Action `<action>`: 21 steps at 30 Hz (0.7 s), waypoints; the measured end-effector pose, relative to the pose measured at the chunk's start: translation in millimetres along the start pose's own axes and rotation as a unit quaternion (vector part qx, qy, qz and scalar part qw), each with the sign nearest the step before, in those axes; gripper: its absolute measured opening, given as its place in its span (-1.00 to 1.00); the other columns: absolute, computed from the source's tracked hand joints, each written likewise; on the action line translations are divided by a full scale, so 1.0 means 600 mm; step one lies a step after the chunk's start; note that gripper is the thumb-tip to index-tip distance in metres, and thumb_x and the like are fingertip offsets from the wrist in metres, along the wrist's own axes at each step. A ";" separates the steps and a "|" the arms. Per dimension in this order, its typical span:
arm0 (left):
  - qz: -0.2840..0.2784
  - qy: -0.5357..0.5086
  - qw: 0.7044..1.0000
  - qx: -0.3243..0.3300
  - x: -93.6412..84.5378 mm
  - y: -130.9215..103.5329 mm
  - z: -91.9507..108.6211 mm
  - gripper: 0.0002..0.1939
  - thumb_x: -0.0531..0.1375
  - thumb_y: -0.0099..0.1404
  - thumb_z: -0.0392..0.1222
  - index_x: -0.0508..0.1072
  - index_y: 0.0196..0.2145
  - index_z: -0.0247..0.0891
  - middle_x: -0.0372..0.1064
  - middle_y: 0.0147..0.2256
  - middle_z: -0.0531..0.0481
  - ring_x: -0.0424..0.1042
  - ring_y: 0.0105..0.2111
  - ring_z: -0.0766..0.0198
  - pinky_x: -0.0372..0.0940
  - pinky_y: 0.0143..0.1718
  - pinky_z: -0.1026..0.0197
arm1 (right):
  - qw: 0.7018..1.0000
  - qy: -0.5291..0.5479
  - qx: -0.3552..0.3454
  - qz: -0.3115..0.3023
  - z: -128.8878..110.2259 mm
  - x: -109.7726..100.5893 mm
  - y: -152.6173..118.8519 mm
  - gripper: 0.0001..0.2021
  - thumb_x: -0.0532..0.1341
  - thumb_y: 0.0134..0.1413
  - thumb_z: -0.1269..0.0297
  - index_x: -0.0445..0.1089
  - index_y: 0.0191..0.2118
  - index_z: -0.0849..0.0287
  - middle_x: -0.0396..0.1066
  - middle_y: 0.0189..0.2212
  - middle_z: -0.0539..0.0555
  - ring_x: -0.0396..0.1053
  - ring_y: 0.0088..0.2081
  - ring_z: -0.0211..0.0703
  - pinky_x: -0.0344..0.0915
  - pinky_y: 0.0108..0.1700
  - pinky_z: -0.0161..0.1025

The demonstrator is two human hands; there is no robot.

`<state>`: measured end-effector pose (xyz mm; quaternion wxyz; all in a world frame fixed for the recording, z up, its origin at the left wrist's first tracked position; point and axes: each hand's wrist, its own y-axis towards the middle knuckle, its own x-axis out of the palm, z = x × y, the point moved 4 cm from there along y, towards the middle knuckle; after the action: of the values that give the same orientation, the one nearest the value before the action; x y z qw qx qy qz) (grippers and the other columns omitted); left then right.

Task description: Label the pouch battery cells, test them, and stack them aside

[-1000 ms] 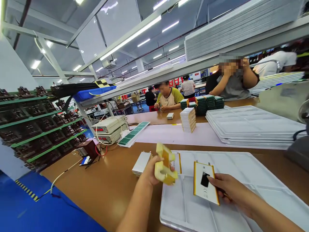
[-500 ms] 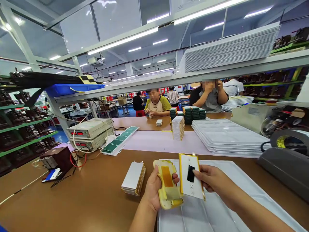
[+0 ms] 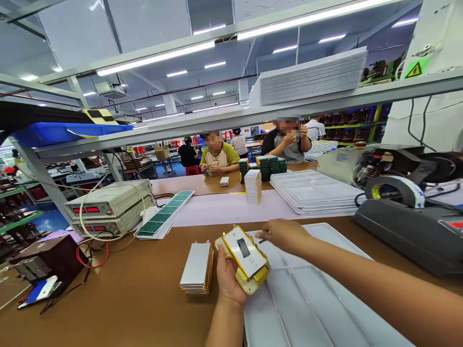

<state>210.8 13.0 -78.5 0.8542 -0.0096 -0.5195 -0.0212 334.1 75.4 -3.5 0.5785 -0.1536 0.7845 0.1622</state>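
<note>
My left hand grips a pale yellow fixture from its left side. On top of the fixture lies a white battery cell with yellow edges, a dark rectangle at its middle. My right hand is just right of the cell, fingers pinched, with a small dark piece at the fingertips. To the left of my left hand, a stack of similar white cells rests on the brown table. A white tray lies beneath my right forearm.
Stacked power supplies and a green board strip are at the left. White trays, a cell stack and a tape dispenser stand behind and right. Two people sit across the table.
The cell has gone from my right hand onto the fixture in my left. My right hand has moved up and away from the cell. The view has turned right.
</note>
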 end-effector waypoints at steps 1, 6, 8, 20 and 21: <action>0.006 0.002 1.000 0.007 0.002 -0.002 0.005 -0.49 0.04 0.13 0.14 0.35 -0.10 -0.27 0.43 -0.28 -0.19 0.39 -0.24 0.02 0.17 -0.12 -0.09 | 1.000 -0.020 0.011 0.007 0.006 -0.006 0.005 -0.72 0.03 0.06 0.10 0.40 -0.40 0.13 0.42 -0.35 0.11 0.33 -0.31 -0.06 0.06 -0.45 -0.28; 0.031 -0.005 0.998 0.049 0.008 -0.009 0.029 -0.48 0.05 0.10 0.18 0.33 -0.08 -0.19 0.43 -0.26 -0.13 0.39 -0.24 0.03 0.22 -0.17 -0.05 | 0.998 -0.030 0.053 -0.020 0.033 0.014 0.036 -0.87 0.14 -0.03 0.23 0.37 -0.41 0.16 0.41 -0.34 0.10 0.33 -0.31 -0.08 0.09 -0.43 -0.29; 0.038 -0.009 0.998 0.056 0.007 -0.009 0.033 -0.45 0.04 0.08 0.22 0.34 -0.09 -0.19 0.43 -0.26 -0.13 0.39 -0.25 0.03 0.25 -0.20 -0.04 | 0.999 0.001 0.053 -0.012 0.032 0.027 0.044 -0.84 0.12 0.00 0.18 0.36 -0.39 0.14 0.40 -0.34 0.07 0.32 -0.31 -0.12 0.09 -0.43 -0.31; 0.067 0.000 0.997 0.042 -0.003 0.004 0.018 -0.56 0.15 0.04 0.13 0.39 -0.23 -0.25 0.39 -0.37 -0.10 0.38 -0.38 0.17 0.29 -0.32 0.09 | 0.978 0.193 0.013 0.082 -0.025 0.059 0.056 -0.79 -0.02 0.10 0.19 0.27 -0.31 0.18 0.38 -0.36 0.03 0.29 -0.35 -0.27 0.15 -0.40 -0.38; 0.082 0.007 0.996 0.042 -0.002 0.004 0.017 -0.57 0.16 0.02 0.12 0.39 -0.25 -0.25 0.39 -0.39 -0.09 0.38 -0.41 0.19 0.29 -0.34 0.10 | 0.987 0.143 0.023 0.071 -0.015 0.061 0.060 -0.79 -0.02 0.10 0.21 0.29 -0.31 0.16 0.38 -0.35 0.04 0.30 -0.34 -0.25 0.15 -0.40 -0.36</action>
<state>201.0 15.7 -74.8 0.8561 -0.0163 -0.5116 0.0706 300.4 101.8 -33.0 0.4511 -0.1057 0.8713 0.1617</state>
